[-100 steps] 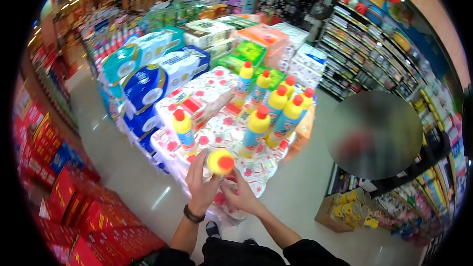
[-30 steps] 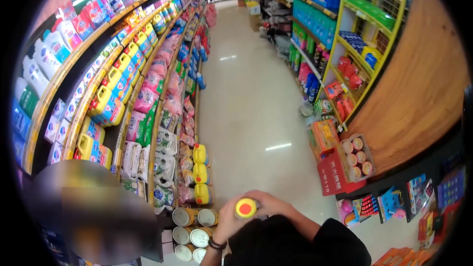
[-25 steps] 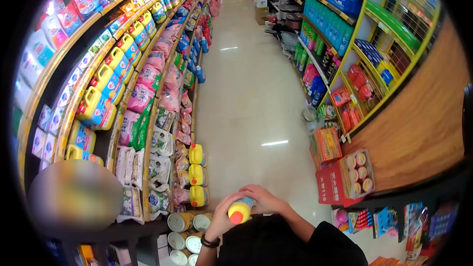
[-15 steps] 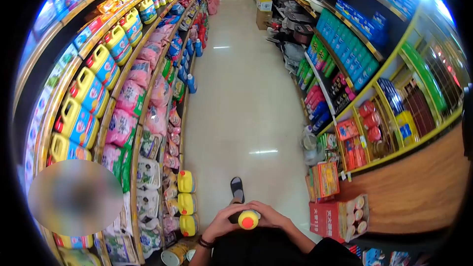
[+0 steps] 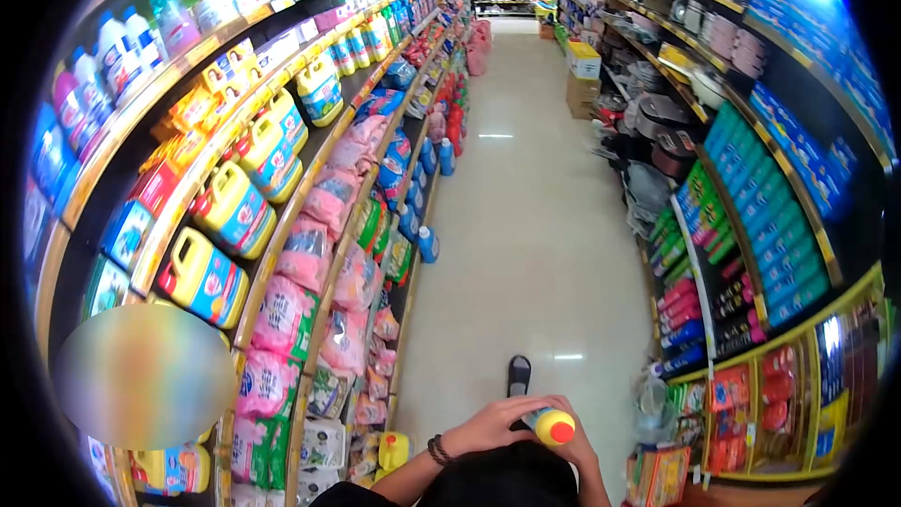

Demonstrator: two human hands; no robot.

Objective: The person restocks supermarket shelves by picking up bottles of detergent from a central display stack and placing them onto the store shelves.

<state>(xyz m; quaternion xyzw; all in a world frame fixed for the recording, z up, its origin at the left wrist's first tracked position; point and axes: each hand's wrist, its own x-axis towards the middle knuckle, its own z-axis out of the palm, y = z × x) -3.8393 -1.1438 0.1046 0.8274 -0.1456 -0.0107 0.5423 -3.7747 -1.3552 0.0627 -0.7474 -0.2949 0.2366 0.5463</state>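
Observation:
Low in front of my body, a bottle (image 5: 553, 425) with a yellow top, a red cap and a bluish side sits between my two hands. My left hand (image 5: 495, 422), with a dark beaded bracelet at the wrist, has its fingers curled against the bottle's near left side. On the other side my right hand (image 5: 575, 441) wraps around the bottle, partly hidden behind it. The cap points up toward the camera. Below the bottle, the label and base are mostly hidden.
Yellow detergent jugs (image 5: 208, 280) and pink bags (image 5: 280, 314) line the left shelves. Blue bottles (image 5: 429, 245) stand on the floor along that side. Right shelves hold teal boxes (image 5: 765, 211). A cardboard box (image 5: 582, 96) stands farther down the aisle floor (image 5: 526, 253).
The view has swung left and up, showing more of the upper left shelves. Both hands and the bottle now appear farther right, with the bottle tilted and more of its side showing.

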